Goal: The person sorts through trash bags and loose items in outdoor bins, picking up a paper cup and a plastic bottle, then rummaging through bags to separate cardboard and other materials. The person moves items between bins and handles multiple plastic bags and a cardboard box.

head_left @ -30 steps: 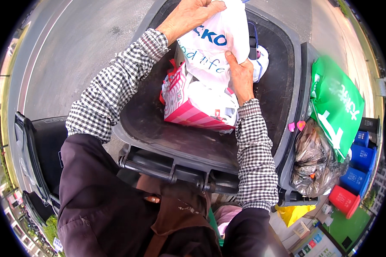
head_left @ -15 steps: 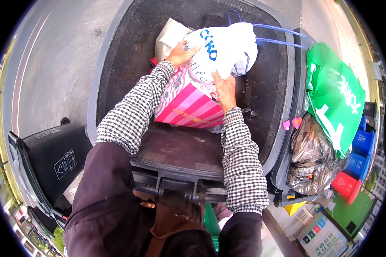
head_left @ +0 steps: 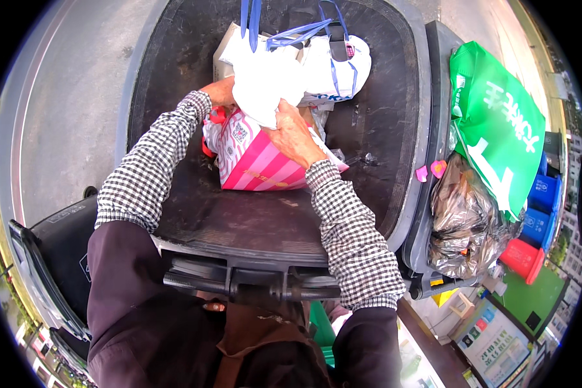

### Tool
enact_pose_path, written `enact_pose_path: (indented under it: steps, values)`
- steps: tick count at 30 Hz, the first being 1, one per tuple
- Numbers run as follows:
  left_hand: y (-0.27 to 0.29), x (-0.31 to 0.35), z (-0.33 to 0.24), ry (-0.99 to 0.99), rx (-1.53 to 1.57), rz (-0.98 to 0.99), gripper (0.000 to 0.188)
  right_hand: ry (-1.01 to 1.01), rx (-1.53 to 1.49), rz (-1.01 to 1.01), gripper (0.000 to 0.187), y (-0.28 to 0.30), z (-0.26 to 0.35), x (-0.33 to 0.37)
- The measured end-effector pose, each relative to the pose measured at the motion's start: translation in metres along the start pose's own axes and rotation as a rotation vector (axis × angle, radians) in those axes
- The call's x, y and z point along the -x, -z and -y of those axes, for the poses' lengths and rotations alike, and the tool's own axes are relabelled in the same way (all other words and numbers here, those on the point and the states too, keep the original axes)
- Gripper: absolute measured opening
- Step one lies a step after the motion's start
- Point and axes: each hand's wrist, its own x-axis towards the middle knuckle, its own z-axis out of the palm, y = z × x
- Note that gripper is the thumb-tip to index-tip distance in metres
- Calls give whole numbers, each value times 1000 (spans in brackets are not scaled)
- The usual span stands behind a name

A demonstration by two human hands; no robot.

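Inside a large dark bin, my right hand (head_left: 295, 137) pinches the lower edge of a bright white bag (head_left: 265, 87) with blue straps. My left hand (head_left: 220, 92) reaches behind the same bag on its left side; its fingers are hidden there. Below the hands stands a pink striped bag (head_left: 265, 165) with a red ribbon (head_left: 218, 116) at its left corner. Right of my hands lies another white bag (head_left: 337, 68) with blue straps. A beige-white bag or box (head_left: 225, 53) sits behind my left hand.
The bin's grey rim (head_left: 417, 168) surrounds the items. To the right, a green bag (head_left: 495, 123) and a tied translucent dark bag (head_left: 462, 220) lie on another bin. A black bin (head_left: 58, 239) stands at left. Blue bins (head_left: 542, 197) and a red bin (head_left: 522, 260) stand farther right.
The white bag under my hands has shifted left and been turned, hiding its blue lettering. A second white bag now shows at right. My left hand has moved left and behind the bag.
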Motion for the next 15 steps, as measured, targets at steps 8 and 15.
enact_pose_path:
  steps: [8,15]
  values:
    - [82,31,-24,-42,86,-380,64,212,372,191,27,-23,48,17]
    - [22,70,-41,22,-753,33,73,397,244,319,33,-41,72,28]
